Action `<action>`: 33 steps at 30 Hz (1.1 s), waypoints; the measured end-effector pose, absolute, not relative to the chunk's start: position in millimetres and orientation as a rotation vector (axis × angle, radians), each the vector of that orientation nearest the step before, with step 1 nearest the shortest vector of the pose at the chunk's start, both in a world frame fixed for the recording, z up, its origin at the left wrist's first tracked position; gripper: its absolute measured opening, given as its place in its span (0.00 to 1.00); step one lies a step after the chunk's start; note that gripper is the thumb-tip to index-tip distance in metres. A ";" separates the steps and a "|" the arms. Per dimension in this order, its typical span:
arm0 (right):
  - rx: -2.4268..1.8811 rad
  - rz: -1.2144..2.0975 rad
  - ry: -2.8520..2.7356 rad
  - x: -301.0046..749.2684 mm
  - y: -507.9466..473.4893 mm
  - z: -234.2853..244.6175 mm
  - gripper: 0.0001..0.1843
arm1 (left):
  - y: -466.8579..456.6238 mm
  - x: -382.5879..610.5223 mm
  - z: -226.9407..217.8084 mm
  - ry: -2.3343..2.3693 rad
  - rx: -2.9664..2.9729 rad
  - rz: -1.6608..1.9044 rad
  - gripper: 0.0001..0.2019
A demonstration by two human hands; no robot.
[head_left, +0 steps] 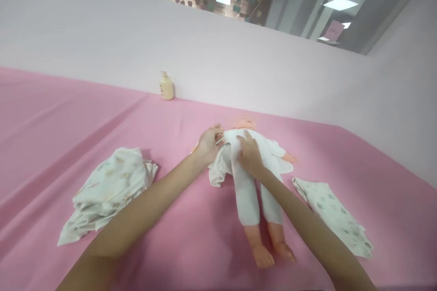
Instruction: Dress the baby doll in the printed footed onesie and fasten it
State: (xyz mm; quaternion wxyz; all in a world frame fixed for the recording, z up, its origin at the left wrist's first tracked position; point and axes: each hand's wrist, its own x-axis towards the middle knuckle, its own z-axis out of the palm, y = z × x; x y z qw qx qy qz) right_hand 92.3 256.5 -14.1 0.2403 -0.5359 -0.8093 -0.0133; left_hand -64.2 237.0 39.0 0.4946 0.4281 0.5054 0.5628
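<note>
A baby doll (259, 241) lies on its back on the pink table cover (68, 122), head away from me and bare feet towards me. It wears white trousers and a white top (273, 150). My left hand (209, 142) pinches the edge of the white top near the doll's shoulder, fingers closed on the cloth. On the doll's chest rests my right hand (250, 154), palm down with fingers pressed onto the top. The doll's head (246, 122) shows just beyond my hands.
A crumpled patterned white garment (109, 188) lies to the left of my left arm. Another patterned garment (332, 213) lies to the right of the doll. A cream pump bottle (166, 86) stands at the back against the pale wall.
</note>
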 end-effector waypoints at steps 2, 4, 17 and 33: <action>-1.364 -0.101 -2.419 70.1 280.5 -11.4 0.29 | 232.4 -78.4 58.3 1.136 0.917 1.397 0.15; -1.241 -0.150 -2.606 52.9 304.5 -10.2 0.36 | 225.5 -89.3 73.8 1.046 0.795 1.466 0.14; -1.125 0.105 -2.176 40.4 345.5 -20.0 0.33 | 204.0 -102.3 91.4 0.669 1.347 2.916 0.12; -0.760 0.127 -1.719 50.6 333.9 -17.2 0.28 | 348.8 -74.4 -46.1 2.255 1.938 0.498 0.19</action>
